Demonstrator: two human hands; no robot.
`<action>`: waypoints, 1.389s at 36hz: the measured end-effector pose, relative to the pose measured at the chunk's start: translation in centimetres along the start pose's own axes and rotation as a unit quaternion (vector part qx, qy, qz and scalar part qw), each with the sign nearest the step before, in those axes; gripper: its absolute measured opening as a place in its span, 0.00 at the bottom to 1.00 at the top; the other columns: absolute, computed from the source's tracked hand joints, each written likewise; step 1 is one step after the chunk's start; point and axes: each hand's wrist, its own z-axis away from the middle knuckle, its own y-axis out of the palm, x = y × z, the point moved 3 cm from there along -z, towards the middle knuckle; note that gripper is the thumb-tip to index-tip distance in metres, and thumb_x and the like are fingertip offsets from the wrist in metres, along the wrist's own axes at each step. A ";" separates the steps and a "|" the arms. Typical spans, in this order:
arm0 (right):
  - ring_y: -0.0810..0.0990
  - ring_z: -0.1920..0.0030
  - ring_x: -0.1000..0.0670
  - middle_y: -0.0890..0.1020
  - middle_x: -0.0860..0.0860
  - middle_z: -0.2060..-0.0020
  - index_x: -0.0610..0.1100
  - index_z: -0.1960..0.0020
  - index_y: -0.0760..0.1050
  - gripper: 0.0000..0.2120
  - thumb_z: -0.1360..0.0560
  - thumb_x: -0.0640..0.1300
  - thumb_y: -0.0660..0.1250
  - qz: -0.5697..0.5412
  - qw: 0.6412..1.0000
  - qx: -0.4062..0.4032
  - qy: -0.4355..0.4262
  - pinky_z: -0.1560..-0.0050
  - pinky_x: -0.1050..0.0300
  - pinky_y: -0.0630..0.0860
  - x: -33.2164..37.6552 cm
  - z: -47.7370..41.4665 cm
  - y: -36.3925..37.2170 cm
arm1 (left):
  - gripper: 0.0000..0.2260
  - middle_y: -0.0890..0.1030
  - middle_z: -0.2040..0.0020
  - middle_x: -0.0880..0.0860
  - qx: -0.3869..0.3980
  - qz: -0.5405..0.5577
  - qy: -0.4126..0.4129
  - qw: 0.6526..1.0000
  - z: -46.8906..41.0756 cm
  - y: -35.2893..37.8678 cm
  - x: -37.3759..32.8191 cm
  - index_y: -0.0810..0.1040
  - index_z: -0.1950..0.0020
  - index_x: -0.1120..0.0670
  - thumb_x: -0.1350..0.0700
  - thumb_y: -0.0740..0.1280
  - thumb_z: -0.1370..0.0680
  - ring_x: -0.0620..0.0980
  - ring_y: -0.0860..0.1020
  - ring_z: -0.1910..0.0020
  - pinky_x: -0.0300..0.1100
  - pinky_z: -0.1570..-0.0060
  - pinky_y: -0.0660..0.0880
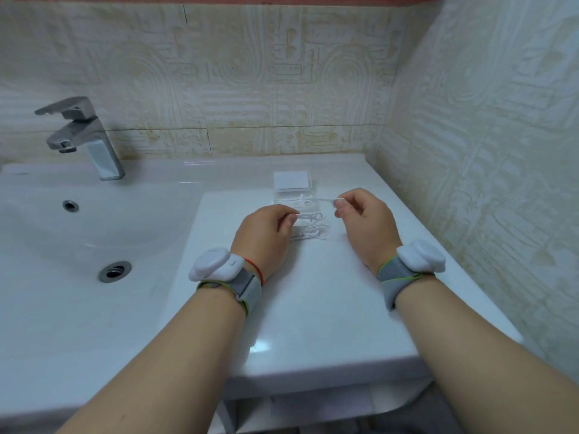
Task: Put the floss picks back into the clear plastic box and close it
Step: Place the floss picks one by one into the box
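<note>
A clear plastic box [283, 200] lies open on the white counter, its lid [291, 180] tipped back toward the wall. White floss picks lie in its tray. Several more floss picks [311, 233] are scattered on the counter just in front of the box. My left hand [263, 236] pinches one floss pick [308, 217] by its handle, low over the scattered ones. My right hand [360, 220] pinches another floss pick [321, 200] between thumb and forefinger, its head over the box's right side.
The white counter [313, 308] ends at a tiled wall on the right and behind. A sink basin [78, 245] with a drain and a chrome faucet [84, 136] lies to the left. Both wrists wear grey bands with white sensors.
</note>
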 end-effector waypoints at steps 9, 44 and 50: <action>0.75 0.63 0.51 0.80 0.53 0.66 0.47 0.60 0.73 0.09 0.22 0.42 0.62 -0.054 0.998 -0.015 0.041 0.52 0.51 0.74 0.1 -0.2 -0.1 | 0.07 0.81 0.60 0.44 -0.073 0.114 -0.038 0.990 -0.2 -0.9 0.0 0.79 0.53 0.49 0.57 0.61 0.20 0.46 0.79 0.54 0.39 0.52 0.73; 0.81 0.67 0.52 0.79 0.47 0.62 0.42 0.50 0.76 0.09 0.26 0.30 0.66 -0.472 0.864 -0.001 0.175 0.60 0.59 0.80 2.5 -8.0 5.4 | 0.08 0.81 0.68 0.49 -0.087 0.481 -0.209 0.847 -6.8 1.3 -1.3 0.81 0.55 0.55 0.59 0.62 0.20 0.46 0.78 0.69 0.39 0.65 0.76; 0.81 0.67 0.52 0.79 0.46 0.63 0.41 0.50 0.76 0.09 0.26 0.29 0.66 -0.473 0.864 0.026 0.171 0.61 0.59 0.79 2.1 -7.9 5.3 | 0.08 0.82 0.66 0.49 -0.070 0.477 -0.202 0.852 -6.6 1.2 -0.8 0.80 0.56 0.54 0.59 0.63 0.21 0.46 0.78 0.69 0.38 0.65 0.76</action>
